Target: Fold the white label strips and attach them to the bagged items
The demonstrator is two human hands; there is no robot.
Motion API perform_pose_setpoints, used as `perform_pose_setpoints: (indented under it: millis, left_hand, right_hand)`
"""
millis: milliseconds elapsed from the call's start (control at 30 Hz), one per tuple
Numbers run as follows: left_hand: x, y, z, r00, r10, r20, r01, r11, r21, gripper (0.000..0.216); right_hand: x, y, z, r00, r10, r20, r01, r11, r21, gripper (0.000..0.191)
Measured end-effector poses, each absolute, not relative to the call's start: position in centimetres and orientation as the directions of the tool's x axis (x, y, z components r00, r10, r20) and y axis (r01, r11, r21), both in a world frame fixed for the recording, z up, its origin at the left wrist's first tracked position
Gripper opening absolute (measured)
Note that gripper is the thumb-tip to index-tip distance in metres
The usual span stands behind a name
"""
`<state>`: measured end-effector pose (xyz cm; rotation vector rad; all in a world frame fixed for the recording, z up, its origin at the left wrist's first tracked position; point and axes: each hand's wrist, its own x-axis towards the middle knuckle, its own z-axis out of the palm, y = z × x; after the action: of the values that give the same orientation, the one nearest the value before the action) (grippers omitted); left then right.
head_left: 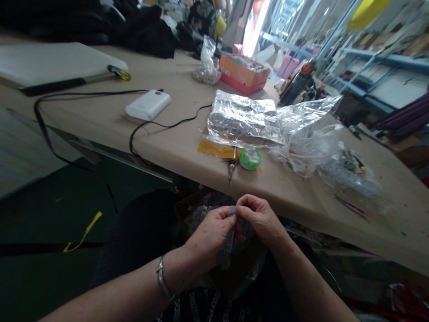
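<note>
My left hand (212, 233) and my right hand (262, 220) meet just below the table's front edge, above my lap. Between their thumbs and fingers they pinch a small translucent plastic strip (232, 209). A longer clear piece (229, 242) hangs down under the left hand; whether it joins the strip is hard to make out. Beneath the hands lies a dim heap of pale translucent pieces (197, 216), partly hidden. On the table edge nearest them are a thin pointed metal tool (232, 165) and a green-rimmed roll (250, 158).
A silvery plastic-wrapped packet (246, 117) and clear bags (306, 143) lie on the table (181, 145). Farther back stands an orange box (243, 76). To the left are a white power bank (148, 104) with a black cable and a hammer-like tool (77, 81). Pink-handled tweezers (351, 207) rest at right.
</note>
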<state>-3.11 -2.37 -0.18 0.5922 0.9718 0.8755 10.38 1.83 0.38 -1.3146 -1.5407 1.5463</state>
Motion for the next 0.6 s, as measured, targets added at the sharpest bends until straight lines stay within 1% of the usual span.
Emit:
perform_pose_setpoints:
  millis: [100, 267, 333, 400, 500, 600]
  left_hand:
    - [-3.5, -2.2, -0.4, 0.264, 0.863, -0.432, -0.356, 0.503, 0.788, 0.017]
    - [-4.3, -1.5, -0.5, 0.211, 0.914, -0.346, -0.316, 0.399, 0.861, 0.020]
    - [-4.8, -1.1, -0.5, 0.165, 0.935, -0.315, -0.287, 0.350, 0.891, 0.019]
    - [-5.3, -0.6, -0.6, 0.100, 0.956, -0.276, -0.222, 0.292, 0.930, 0.017]
    - [-6.0, 0.1, -0.8, -0.024, 0.984, -0.177, -0.089, 0.174, 0.981, 0.015]
    - [-6.4, 0.7, -0.7, -0.074, 0.994, -0.082, -0.004, 0.082, 0.997, 0.014]
  right_hand:
    - [9.8, 2.0, 0.3, -0.364, 0.894, -0.262, 0.220, -0.190, -0.957, 0.012]
    - [8.9, 2.6, 0.2, -0.367, 0.896, -0.248, 0.190, -0.188, -0.963, 0.013]
    - [8.6, 3.0, 0.3, -0.347, 0.914, -0.210, 0.208, -0.144, -0.967, 0.013]
    - [8.3, 3.4, 0.3, -0.306, 0.940, -0.152, 0.265, -0.069, -0.962, 0.014]
    - [8.0, 3.8, 0.2, -0.248, 0.965, -0.085, 0.354, 0.009, -0.935, 0.014]
    - [7.8, 4.0, 0.1, -0.224, 0.974, -0.033, 0.400, 0.061, -0.914, 0.013]
